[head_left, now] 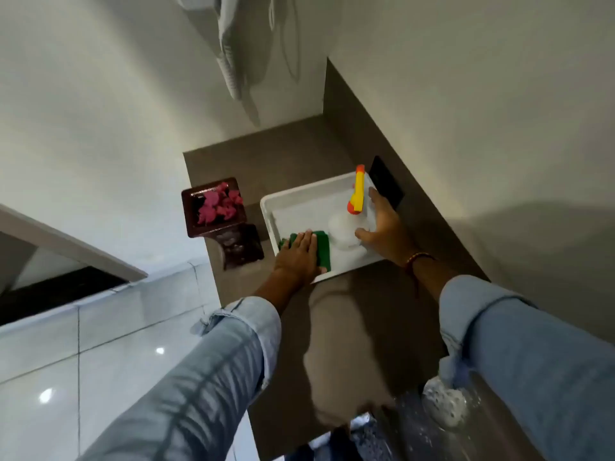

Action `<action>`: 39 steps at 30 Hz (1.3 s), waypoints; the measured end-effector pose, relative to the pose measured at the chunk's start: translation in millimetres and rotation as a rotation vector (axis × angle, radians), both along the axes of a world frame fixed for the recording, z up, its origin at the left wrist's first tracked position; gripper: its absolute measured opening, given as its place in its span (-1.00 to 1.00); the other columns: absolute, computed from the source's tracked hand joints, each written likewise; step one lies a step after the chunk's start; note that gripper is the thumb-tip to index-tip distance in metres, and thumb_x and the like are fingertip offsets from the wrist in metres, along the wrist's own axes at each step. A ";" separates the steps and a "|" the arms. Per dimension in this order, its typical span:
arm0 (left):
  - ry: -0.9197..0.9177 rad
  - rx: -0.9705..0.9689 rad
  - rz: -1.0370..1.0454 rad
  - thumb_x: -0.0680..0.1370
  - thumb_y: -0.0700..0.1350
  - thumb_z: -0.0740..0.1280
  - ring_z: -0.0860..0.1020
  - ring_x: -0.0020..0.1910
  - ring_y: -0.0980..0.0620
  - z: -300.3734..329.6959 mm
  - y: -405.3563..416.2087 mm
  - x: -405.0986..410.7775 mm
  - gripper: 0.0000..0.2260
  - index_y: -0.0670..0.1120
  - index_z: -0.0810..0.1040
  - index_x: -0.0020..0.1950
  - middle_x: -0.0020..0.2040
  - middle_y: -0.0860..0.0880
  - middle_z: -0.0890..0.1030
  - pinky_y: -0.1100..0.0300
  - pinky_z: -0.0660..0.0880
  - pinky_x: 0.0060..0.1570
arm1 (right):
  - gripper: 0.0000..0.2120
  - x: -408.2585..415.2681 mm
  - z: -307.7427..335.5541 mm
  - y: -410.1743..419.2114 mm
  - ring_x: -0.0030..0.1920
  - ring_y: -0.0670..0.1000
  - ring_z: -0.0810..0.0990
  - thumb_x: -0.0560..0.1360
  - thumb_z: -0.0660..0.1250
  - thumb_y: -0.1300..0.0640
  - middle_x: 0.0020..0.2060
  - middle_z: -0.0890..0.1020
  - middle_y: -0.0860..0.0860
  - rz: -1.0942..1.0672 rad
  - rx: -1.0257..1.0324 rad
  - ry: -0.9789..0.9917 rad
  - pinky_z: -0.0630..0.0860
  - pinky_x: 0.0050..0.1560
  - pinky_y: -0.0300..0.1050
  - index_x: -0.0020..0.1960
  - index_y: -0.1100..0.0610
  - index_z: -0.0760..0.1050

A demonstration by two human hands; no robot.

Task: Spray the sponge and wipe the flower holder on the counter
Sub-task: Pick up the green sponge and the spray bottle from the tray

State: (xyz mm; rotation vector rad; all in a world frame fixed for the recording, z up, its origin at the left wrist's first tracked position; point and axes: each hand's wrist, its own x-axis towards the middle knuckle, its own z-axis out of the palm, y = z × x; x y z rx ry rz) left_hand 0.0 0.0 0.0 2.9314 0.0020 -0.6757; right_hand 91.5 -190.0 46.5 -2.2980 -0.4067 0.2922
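Note:
A green sponge (322,247) lies in the near left corner of a white tray (301,194) on the brown counter. My left hand (298,257) rests flat on top of the sponge, fingers together. A clear spray bottle (344,232) with a yellow and orange trigger head (357,194) stands in the tray. My right hand (384,229) is spread beside the bottle, thumb touching its side and fingers behind it. The dark brown flower holder (216,207) with pink flowers stands left of the tray, at the counter's left edge.
A black wall plate (386,181) sits on the brown backsplash behind the tray. White cloth (229,61) hangs on the wall above. The brown counter (349,321) runs toward me; glossy white floor tiles (100,361) lie to its left.

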 end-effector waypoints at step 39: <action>-0.523 -0.055 0.042 0.60 -0.20 0.36 0.15 0.57 -0.22 76.3 67.5 -159.6 -0.33 -0.30 0.07 0.58 0.59 -0.28 0.12 -0.07 0.20 0.52 | -0.74 -99.7 70.0 113.1 0.05 0.13 0.61 0.53 0.35 0.25 0.03 0.63 0.23 -0.082 0.435 -0.188 0.57 0.12 -0.03 0.20 0.28 0.49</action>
